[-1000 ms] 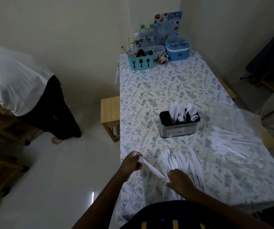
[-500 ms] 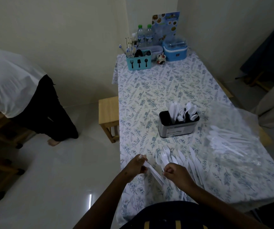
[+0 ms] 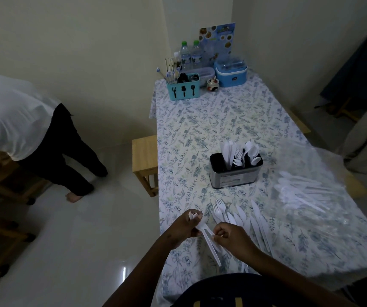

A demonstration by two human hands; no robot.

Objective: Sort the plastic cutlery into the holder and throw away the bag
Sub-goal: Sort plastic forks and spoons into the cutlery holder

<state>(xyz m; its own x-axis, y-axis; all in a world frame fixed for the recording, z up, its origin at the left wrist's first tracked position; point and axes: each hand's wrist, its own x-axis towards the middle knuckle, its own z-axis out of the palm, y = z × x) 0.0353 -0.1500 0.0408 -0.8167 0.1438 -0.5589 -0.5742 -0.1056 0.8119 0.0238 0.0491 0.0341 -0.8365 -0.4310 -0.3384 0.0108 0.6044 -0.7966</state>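
Observation:
My left hand (image 3: 186, 224) grips a small bunch of white plastic forks (image 3: 209, 242), tines up by the thumb, handles slanting down to the right. My right hand (image 3: 230, 237) pinches one fork handle against that bunch. More white forks and knives (image 3: 242, 218) lie fanned on the floral tablecloth just beyond my hands. The metal cutlery holder (image 3: 233, 177) stands in mid-table with knives, forks and spoons upright in it. A clear plastic bag (image 3: 306, 187) with white cutlery inside lies to the right.
A teal cutlery caddy (image 3: 183, 89), water bottles (image 3: 190, 54), a blue lunch box (image 3: 231, 73) and a menu card stand at the table's far end. A wooden stool (image 3: 145, 158) is at the left edge. A person (image 3: 23, 127) bends over at the left.
My right hand has left the loose pile and come up to the forks in my left hand. Both hands have drawn closer together above the table's near edge.

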